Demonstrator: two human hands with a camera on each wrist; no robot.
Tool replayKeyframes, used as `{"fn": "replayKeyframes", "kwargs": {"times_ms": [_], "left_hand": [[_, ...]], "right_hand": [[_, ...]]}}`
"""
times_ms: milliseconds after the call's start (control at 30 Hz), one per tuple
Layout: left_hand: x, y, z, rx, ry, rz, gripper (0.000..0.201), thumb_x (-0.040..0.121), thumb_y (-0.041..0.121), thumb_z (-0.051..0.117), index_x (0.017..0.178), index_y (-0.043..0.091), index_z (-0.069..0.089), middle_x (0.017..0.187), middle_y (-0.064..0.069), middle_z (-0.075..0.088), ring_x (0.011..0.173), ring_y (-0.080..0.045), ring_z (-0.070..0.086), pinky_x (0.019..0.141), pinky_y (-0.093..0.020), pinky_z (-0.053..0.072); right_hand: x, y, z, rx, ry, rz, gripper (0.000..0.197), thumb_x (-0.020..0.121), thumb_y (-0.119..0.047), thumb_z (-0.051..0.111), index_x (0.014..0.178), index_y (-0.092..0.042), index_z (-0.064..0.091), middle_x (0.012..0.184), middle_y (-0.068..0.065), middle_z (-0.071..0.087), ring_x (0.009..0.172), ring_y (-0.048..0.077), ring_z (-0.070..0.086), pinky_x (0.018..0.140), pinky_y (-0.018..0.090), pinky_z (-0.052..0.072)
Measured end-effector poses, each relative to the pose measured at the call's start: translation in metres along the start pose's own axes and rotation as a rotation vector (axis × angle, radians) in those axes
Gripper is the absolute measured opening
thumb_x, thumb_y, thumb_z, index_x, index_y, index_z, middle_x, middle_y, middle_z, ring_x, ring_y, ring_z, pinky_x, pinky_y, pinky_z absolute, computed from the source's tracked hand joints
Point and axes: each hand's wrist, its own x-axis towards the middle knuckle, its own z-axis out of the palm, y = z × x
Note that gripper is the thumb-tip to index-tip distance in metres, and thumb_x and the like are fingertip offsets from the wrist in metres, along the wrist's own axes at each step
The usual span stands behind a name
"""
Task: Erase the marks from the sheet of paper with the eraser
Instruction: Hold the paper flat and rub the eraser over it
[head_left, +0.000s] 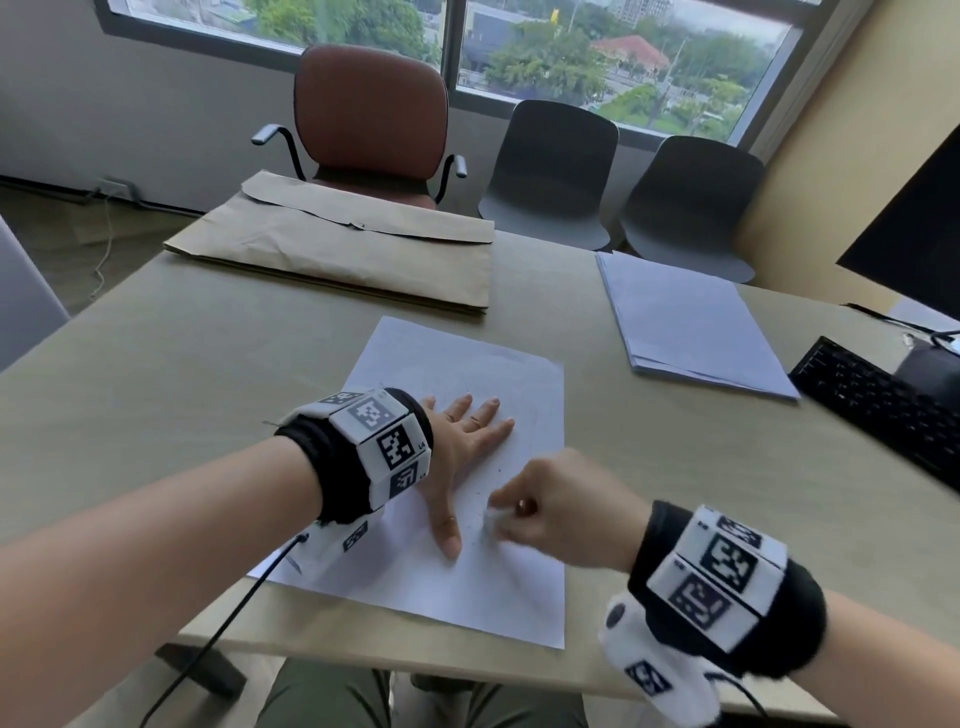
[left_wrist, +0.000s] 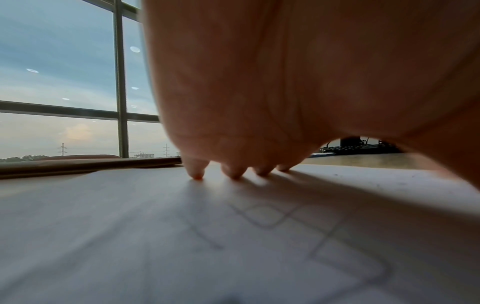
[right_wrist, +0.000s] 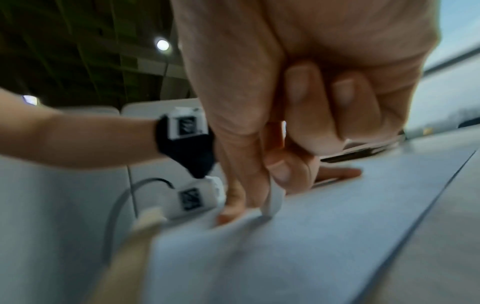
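On grey-green worktop (head_left: 156, 374), near front edge, white sheet of paper (head_left: 493, 395) lies flat. Left hand (head_left: 462, 447) spread flat, fingers straight, pressing sheet down. Right hand (head_left: 550, 506) curled, pinching small white eraser (head_left: 491, 519) between thumb and fingertips, tip touching sheet just beside left thumb. Dark crumbs scattered nearby. Best approach, likely: short firm strokes away from anchoring hand, so sheet won't buckle. Faint pencil outlines (left_wrist: 265, 216) show under left palm. Eraser mostly hidden by fingers; right hand blurred.
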Motion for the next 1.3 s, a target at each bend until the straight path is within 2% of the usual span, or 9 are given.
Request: {"fn": "replayKeyframes", "kwargs": {"times_ms": [100,233,400,567,767,833,933,1133,1300], "left_hand": [[0.001,0.000,-0.001,-0.001,-0.003,-0.001,0.139,0.062,0.054,0.078,0.141,0.023,-0.032,0.150,0.000,-0.036,0.140,-0.024,-0.029,0.115,-0.051,-0.011],[0.001,0.000,0.000,-0.007,-0.005,-0.004,0.139,0.063,0.055,0.078,0.141,0.023,-0.033,0.150,0.000,-0.037,0.140,-0.024,-0.030,0.114,-0.050,-0.012],[-0.001,0.001,-0.001,-0.005,-0.004,-0.004,0.138,0.064,0.053,0.078,0.142,0.023,-0.032,0.150,0.000,-0.036,0.140,-0.024,-0.029,0.115,-0.049,-0.012],[-0.001,0.000,-0.001,-0.010,-0.003,-0.010,0.138,0.063,0.053,0.078,0.142,0.022,-0.032,0.150,0.000,-0.036,0.140,-0.024,-0.029,0.115,-0.051,-0.011],[-0.003,0.001,-0.002,-0.015,-0.004,-0.008,0.137,0.065,0.052,0.078,0.142,0.023,-0.031,0.151,0.001,-0.035,0.140,-0.023,-0.029,0.116,-0.049,-0.011],[-0.003,0.000,-0.002,-0.017,-0.006,-0.008,0.137,0.064,0.052,0.078,0.142,0.023,-0.031,0.151,0.000,-0.035,0.140,-0.023,-0.029,0.116,-0.048,-0.011],[-0.003,0.000,-0.002,-0.017,-0.006,-0.012,0.137,0.064,0.054,0.077,0.142,0.023,-0.031,0.150,0.000,-0.036,0.140,-0.024,-0.029,0.114,-0.049,-0.011],[-0.004,0.001,-0.002,-0.012,-0.003,-0.010,0.136,0.065,0.052,0.078,0.142,0.023,-0.031,0.151,0.001,-0.035,0.140,-0.023,-0.029,0.116,-0.048,-0.010],[-0.003,0.000,-0.002,-0.020,-0.003,-0.011,0.137,0.064,0.054,0.077,0.142,0.023,-0.031,0.151,0.000,-0.035,0.140,-0.024,-0.029,0.115,-0.049,-0.011]], "right_hand": [[0.002,0.001,-0.008,0.047,-0.102,-0.007,0.021,0.084,-0.030,0.060,0.097,-0.021,0.073,0.069,-0.004,0.065,0.060,0.009,0.050,0.070,0.029,0.048],[0.018,0.018,-0.017,0.034,0.079,0.112,0.025,0.085,-0.032,0.060,0.104,-0.021,0.072,0.098,0.001,0.072,0.091,0.018,0.063,0.082,0.031,0.052],[-0.001,0.003,-0.003,0.049,-0.081,-0.021,0.017,0.083,-0.030,0.061,0.087,-0.018,0.073,0.054,-0.015,0.059,0.053,0.009,0.048,0.062,0.026,0.043],[0.019,0.016,-0.018,0.052,0.040,0.086,0.027,0.084,-0.036,0.063,0.106,-0.023,0.071,0.098,-0.001,0.072,0.088,0.015,0.063,0.080,0.028,0.051],[-0.004,0.004,-0.005,0.047,-0.145,-0.014,0.020,0.082,-0.031,0.062,0.097,-0.024,0.073,0.050,-0.022,0.056,0.053,0.001,0.051,0.058,0.020,0.040],[0.004,0.009,-0.012,0.027,-0.130,0.006,0.023,0.082,-0.035,0.064,0.102,-0.026,0.072,0.058,-0.029,0.061,0.059,-0.002,0.054,0.061,0.019,0.044],[0.022,0.021,-0.019,0.059,0.044,0.096,0.027,0.083,-0.035,0.063,0.107,-0.023,0.071,0.095,-0.005,0.072,0.085,0.012,0.060,0.080,0.027,0.049],[-0.003,0.009,-0.008,0.081,-0.188,0.000,0.019,0.081,-0.031,0.064,0.096,-0.024,0.073,0.049,-0.025,0.056,0.052,-0.001,0.050,0.059,0.020,0.042],[0.026,0.026,-0.020,0.112,0.020,0.101,0.030,0.082,-0.036,0.066,0.109,-0.021,0.070,0.069,-0.019,0.057,0.062,0.001,0.047,0.066,0.017,0.037]]}}
